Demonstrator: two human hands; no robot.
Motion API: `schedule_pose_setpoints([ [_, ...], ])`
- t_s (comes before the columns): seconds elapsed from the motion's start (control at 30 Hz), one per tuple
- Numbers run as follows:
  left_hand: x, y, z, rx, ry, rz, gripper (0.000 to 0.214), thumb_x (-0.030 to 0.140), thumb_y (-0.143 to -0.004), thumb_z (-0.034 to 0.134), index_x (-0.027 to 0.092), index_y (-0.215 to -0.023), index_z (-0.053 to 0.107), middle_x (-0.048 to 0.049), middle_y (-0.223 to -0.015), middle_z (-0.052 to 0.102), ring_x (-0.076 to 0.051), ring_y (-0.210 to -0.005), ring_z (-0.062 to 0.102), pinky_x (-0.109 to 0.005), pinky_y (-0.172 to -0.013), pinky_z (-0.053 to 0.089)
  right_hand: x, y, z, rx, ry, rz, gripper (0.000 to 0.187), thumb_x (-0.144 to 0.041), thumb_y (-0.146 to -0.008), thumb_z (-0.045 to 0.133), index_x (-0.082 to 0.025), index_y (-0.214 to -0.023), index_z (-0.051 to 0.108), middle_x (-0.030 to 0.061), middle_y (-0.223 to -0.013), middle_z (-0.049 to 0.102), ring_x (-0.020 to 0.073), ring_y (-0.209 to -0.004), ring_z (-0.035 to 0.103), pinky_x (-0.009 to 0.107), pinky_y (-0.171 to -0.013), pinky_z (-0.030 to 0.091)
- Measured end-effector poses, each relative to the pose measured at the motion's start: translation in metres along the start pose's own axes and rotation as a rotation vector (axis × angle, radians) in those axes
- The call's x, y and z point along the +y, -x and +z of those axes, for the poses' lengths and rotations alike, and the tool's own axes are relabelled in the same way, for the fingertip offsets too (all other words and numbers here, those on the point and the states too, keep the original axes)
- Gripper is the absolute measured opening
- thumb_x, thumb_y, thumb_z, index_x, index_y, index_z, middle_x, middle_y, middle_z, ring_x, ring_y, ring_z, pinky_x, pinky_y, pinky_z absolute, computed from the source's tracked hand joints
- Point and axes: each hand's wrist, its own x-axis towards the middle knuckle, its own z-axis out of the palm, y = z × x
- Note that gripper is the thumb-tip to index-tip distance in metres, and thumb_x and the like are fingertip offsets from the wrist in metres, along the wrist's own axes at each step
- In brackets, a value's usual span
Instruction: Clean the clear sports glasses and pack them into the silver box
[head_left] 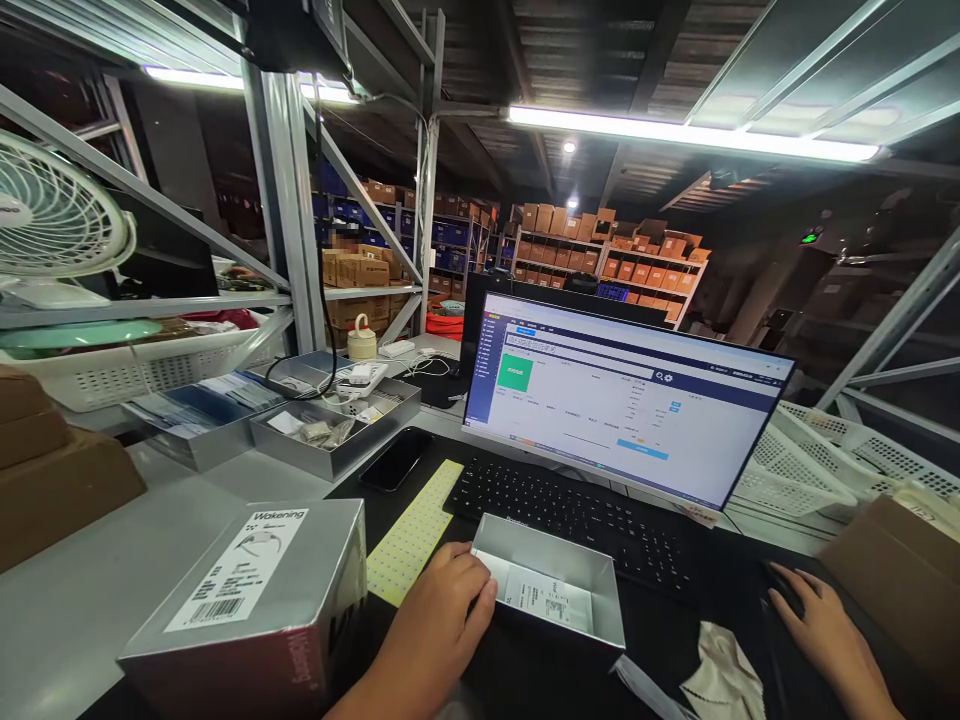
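My left hand [442,605] is at the near left corner of a small open silver-grey box [544,538], its fingers curled at the box's wall. Inside that box lies a white printed paper [541,592]. Over on the right, my right hand [821,620] rests on a black computer mouse [787,592], fingers bent over it. Left of my left hand stands a larger silver and red box labelled "Wakening" [300,580]. A crumpled pale cloth or paper [724,675] lies between the open box and my right hand.
A black keyboard [570,520] sits before a lit monitor [615,400]. Near it are a yellow sticker sheet [412,535] and a black phone [396,458]. Grey trays [337,430] hold small parts. A cardboard box [900,570] stands at the right edge, and a fan [56,205] at far left.
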Motion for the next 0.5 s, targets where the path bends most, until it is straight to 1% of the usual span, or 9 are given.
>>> schedule_pose_setpoints([
  [0.13, -0.001, 0.000, 0.001, 0.018, 0.012, 0.014, 0.036, 0.032, -0.102, 0.035, 0.021, -0.081, 0.062, -0.0069, -0.087, 0.067, -0.029, -0.111, 0.056, -0.048, -0.098, 0.047, -0.001, 0.001, -0.002, 0.004, -0.012, 0.026, 0.059, -0.059, -0.080, 0.042, -0.023, -0.119, 0.068, 0.0158, -0.116, 0.059, 0.0384, -0.118, 0.059, 0.053, -0.097, 0.050],
  [0.27, 0.000, 0.000, 0.001, 0.011, -0.032, 0.020, 0.038, 0.030, -0.102, 0.033, 0.020, -0.079, 0.061, -0.0074, -0.086, 0.067, -0.028, -0.106, 0.057, -0.049, -0.098, 0.046, 0.004, 0.001, 0.003, 0.015, -0.019, -0.001, 0.060, -0.059, -0.081, 0.042, -0.022, -0.120, 0.067, 0.0162, -0.115, 0.059, 0.0389, -0.120, 0.058, 0.053, -0.099, 0.049],
  [0.33, 0.002, 0.000, 0.000, 0.016, -0.057, 0.025, 0.038, 0.030, -0.102, 0.033, 0.020, -0.078, 0.060, -0.0072, -0.086, 0.066, -0.027, -0.103, 0.058, -0.049, -0.099, 0.046, 0.003, -0.001, 0.003, 0.014, -0.025, 0.000, 0.061, -0.059, -0.080, 0.042, -0.021, -0.121, 0.067, 0.0165, -0.115, 0.059, 0.0393, -0.120, 0.057, 0.053, -0.099, 0.049],
  [0.4, 0.004, -0.002, -0.002, 0.028, -0.067, 0.029, 0.038, 0.029, -0.102, 0.034, 0.020, -0.077, 0.061, -0.0067, -0.085, 0.067, -0.026, -0.102, 0.058, -0.047, -0.098, 0.047, -0.008, -0.002, -0.004, 0.007, -0.021, 0.023, 0.063, -0.059, -0.079, 0.041, -0.018, -0.120, 0.066, 0.0172, -0.113, 0.059, 0.0401, -0.119, 0.056, 0.053, -0.100, 0.048],
  [0.43, 0.006, -0.002, -0.002, 0.033, -0.069, 0.034, 0.037, 0.029, -0.102, 0.035, 0.020, -0.077, 0.062, -0.0064, -0.084, 0.067, -0.026, -0.102, 0.058, -0.046, -0.098, 0.047, -0.018, -0.001, -0.012, 0.007, -0.021, 0.042, 0.062, -0.057, -0.078, 0.042, -0.016, -0.119, 0.066, 0.0172, -0.112, 0.058, 0.0402, -0.119, 0.056, 0.054, -0.100, 0.047],
  [0.5, 0.007, -0.002, -0.004, 0.027, -0.077, 0.048, 0.037, 0.030, -0.101, 0.036, 0.020, -0.077, 0.063, -0.0064, -0.082, 0.066, -0.027, -0.102, 0.058, -0.045, -0.098, 0.047, -0.043, 0.003, -0.033, 0.008, -0.032, 0.091, 0.058, -0.051, -0.077, 0.044, -0.015, -0.117, 0.065, 0.0168, -0.110, 0.058, 0.0401, -0.118, 0.055, 0.055, -0.101, 0.046],
])
